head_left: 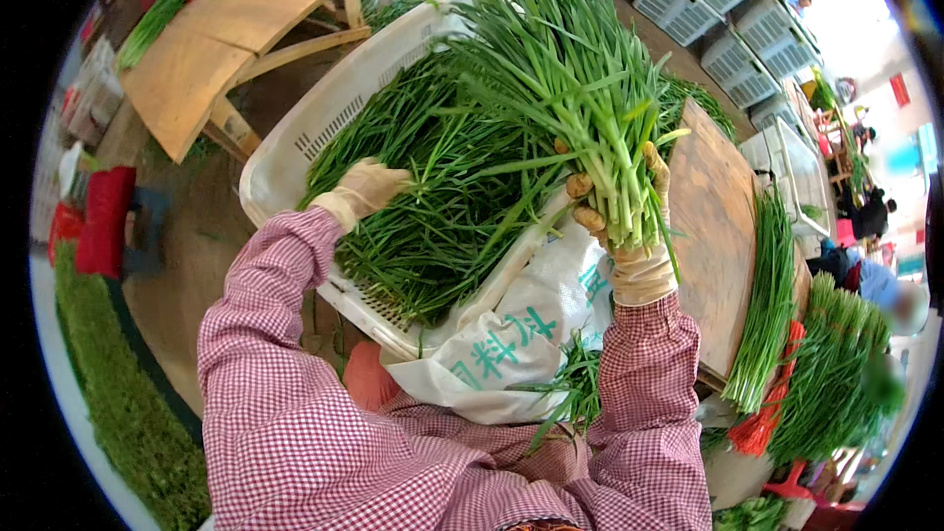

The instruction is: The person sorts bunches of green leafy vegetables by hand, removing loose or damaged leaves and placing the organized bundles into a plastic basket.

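A worker wears a burgundy-and-white gingham smock, its left sleeve and right sleeve loose, creased and narrowed toward the wrists. Pale cream gloves cover the left hand and right hand, the right one's fingers discoloured yellowish brown.

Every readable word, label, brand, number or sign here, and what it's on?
White woven plastic sack: large green printed characters, legible; wording not copied.
Small red rectangular panel on the far wall: too small to tell whether it carries writing.
No other text I can make out.
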A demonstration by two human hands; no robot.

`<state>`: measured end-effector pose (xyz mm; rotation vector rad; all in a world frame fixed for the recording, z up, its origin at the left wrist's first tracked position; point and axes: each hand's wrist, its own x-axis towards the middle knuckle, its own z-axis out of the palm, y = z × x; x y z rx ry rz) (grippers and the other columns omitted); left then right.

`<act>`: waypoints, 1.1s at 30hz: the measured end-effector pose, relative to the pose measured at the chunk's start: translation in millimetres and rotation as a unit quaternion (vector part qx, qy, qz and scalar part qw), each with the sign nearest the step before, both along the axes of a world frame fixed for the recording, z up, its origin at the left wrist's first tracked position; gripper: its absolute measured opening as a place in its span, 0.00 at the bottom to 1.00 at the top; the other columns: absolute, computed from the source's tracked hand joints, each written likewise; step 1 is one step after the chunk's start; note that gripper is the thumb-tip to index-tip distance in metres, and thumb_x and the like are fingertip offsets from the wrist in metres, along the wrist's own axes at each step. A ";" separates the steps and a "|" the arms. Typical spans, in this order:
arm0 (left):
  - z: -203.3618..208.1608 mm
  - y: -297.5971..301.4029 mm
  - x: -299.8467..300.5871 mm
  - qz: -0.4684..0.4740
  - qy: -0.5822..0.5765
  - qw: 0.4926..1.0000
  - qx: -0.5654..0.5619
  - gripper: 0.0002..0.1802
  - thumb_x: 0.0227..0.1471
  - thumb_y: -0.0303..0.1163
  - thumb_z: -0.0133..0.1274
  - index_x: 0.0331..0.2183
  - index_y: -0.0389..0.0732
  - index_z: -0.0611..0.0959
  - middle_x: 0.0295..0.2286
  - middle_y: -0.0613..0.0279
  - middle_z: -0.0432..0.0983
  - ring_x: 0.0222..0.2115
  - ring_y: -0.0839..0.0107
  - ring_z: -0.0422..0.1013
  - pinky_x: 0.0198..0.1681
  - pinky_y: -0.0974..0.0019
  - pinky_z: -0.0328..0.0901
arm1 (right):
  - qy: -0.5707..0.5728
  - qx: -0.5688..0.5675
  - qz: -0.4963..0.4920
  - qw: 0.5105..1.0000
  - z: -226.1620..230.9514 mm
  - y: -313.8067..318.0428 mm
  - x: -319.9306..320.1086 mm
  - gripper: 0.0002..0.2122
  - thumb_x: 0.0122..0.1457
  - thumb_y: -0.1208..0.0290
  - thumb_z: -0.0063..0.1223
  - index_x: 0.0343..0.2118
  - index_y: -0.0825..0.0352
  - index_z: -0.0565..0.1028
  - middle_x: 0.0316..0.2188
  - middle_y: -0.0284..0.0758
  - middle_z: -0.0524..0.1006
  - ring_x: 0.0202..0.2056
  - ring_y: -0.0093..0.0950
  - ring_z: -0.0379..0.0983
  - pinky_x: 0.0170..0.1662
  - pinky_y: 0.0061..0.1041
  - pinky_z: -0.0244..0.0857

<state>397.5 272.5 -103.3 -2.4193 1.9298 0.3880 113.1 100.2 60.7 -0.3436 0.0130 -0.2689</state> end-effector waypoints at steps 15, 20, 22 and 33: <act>132.5 -41.5 -266.8 -0.007 0.862 0.507 -0.013 0.46 0.45 0.59 0.50 0.56 0.38 0.58 0.51 0.56 0.61 0.51 0.64 0.59 0.56 0.60 0.50 | 0.270 -0.257 -0.254 0.893 39.4 64.9 -172.5 0.26 0.51 0.57 0.54 0.49 0.70 0.64 0.41 0.39 0.73 0.39 0.31 0.73 0.42 0.29 0.70; 133.3 -26.2 -320.1 0.030 0.910 0.413 -0.016 0.38 0.47 0.57 0.49 0.52 0.42 0.65 0.47 0.60 0.67 0.47 0.67 0.64 0.52 0.60 0.58 | 0.485 -0.233 -0.278 0.796 18.7 158.1 -209.4 0.34 0.44 0.79 0.59 0.55 0.69 0.55 0.44 0.34 0.70 0.44 0.25 0.66 0.50 0.23 0.59; 108.3 -10.4 -339.2 0.086 0.913 0.397 0.036 0.34 0.48 0.54 0.51 0.51 0.43 0.67 0.46 0.60 0.69 0.46 0.68 0.66 0.51 0.61 0.60 | 0.520 -0.273 -0.280 0.759 -25.0 182.8 -221.5 0.40 0.45 0.77 0.61 0.58 0.69 0.47 0.45 0.35 0.68 0.46 0.25 0.64 0.50 0.22 0.59; 73.9 1.9 -315.5 0.090 0.881 0.464 0.003 0.31 0.51 0.51 0.47 0.50 0.39 0.67 0.43 0.59 0.70 0.45 0.67 0.67 0.47 0.61 0.66 | 0.470 -0.200 -0.343 0.788 -86.8 190.5 -260.1 0.41 0.51 0.51 0.54 0.59 0.71 0.46 0.51 0.37 0.63 0.50 0.25 0.60 0.53 0.20 0.53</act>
